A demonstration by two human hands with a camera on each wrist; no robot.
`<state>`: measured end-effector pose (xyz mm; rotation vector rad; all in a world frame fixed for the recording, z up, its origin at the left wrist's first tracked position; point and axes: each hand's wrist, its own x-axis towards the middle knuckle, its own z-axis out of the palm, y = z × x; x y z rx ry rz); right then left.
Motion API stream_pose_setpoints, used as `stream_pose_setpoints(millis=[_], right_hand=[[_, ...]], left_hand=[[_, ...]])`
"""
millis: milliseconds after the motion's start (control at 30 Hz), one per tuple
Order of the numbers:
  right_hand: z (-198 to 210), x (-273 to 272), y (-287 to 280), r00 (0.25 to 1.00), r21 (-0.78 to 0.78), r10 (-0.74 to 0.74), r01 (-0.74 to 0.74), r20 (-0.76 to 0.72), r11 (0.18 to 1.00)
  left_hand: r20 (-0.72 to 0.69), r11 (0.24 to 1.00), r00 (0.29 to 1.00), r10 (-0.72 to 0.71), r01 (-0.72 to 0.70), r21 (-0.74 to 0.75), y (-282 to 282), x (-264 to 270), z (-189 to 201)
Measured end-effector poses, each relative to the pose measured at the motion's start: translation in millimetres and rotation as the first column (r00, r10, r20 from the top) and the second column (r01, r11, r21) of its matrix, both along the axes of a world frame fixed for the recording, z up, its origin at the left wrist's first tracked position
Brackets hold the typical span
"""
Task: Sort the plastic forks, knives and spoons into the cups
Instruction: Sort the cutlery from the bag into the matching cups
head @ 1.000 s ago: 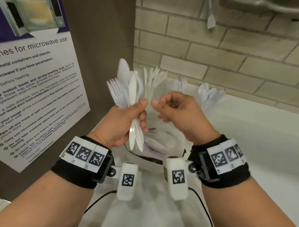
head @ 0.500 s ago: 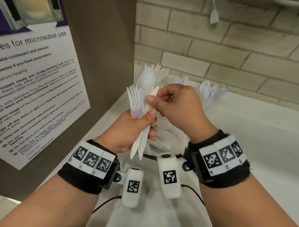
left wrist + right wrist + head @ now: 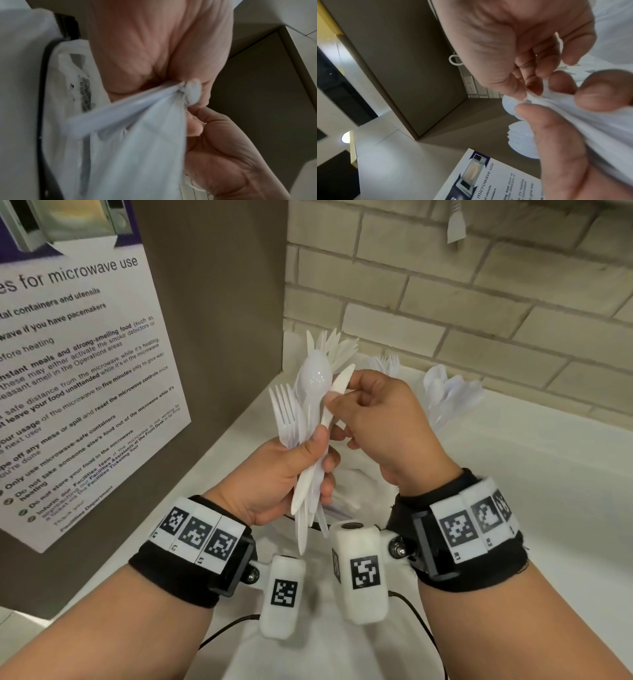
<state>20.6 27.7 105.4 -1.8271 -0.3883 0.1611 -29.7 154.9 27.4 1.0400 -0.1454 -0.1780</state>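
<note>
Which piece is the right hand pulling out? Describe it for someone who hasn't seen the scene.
Find the bundle of white cutlery gripped in the left hand. The right hand pinches the knife at its right edge: flat and pointed, unlike the round spoon and pronged forks beside it.

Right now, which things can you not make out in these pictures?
- Cups, head view: hidden behind the right hand and the left hand's cutlery bundle; only sorted knives, forks and spoons show.
- Bundle count: overlapping pieces, blurred in the left wrist view.
- Poster: cut off by the frame edge.
</note>
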Motion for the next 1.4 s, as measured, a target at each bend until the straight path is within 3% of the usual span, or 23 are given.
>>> stream_pose_setpoints(millis=[267, 400, 733, 833, 933, 1000, 1133, 1267, 1400], right_hand=[[1.5, -1.6, 1.1, 0.989, 0.115, -0.039, 0.055, -0.140, 0.992], [-1.0, 1.5, 2.0, 0.979, 0.080, -0.029, 0.045, -0.200, 0.996], [-3.2, 6.9, 3.1, 0.979, 0.148, -0.179, 0.192, -0.097, 0.970], [-1.1, 9.8, 3.9, 0.958, 0.314, -0.277, 0.288, -0.078, 0.905], [5.6, 10.5, 4.0, 0.964, 0.465, -0.246, 0.263, -0.098, 0.845], [5.1, 13.3, 3.9, 0.974, 0.396, -0.210, 0.226, -0.085, 0.890], [-7.0, 16.7, 3.5, 0.989, 0.053, -0.100, 0.106, -0.112, 0.993], [-11.3, 11.0, 3.5, 0.971, 0.097, 0.008, 0.016, -0.241, 0.995], [-9.9, 15.1, 4.7, 0.956, 0.181, -0.106, 0.159, -0.275, 0.971]], left_hand=[[-0.015, 0.999, 0.999, -0.041, 0.041, -0.034, 2.3, -0.5, -0.5], [-0.059, 0.997, 0.998, -0.037, 0.033, -0.076, 1.7, -1.6, -4.5], [-0.143, 0.993, 0.989, 0.038, -0.053, -0.103, -0.3, -0.4, -6.2], [-0.177, 0.990, 0.978, 0.108, -0.122, -0.071, -3.7, 0.4, -4.6], [-0.168, 0.987, 0.973, 0.160, -0.161, 0.007, -3.7, 1.5, -4.9], [-0.158, 0.986, 0.974, 0.165, -0.161, 0.035, -3.2, 2.3, -4.0], [-0.148, 0.995, 0.986, 0.080, -0.088, -0.052, -1.5, 1.9, -2.3], [-0.178, 0.995, 0.984, 0.015, -0.031, -0.092, -2.1, 0.8, -2.4], [-0.191, 0.994, 0.982, 0.017, -0.036, -0.100, -0.8, -1.5, -5.4]])
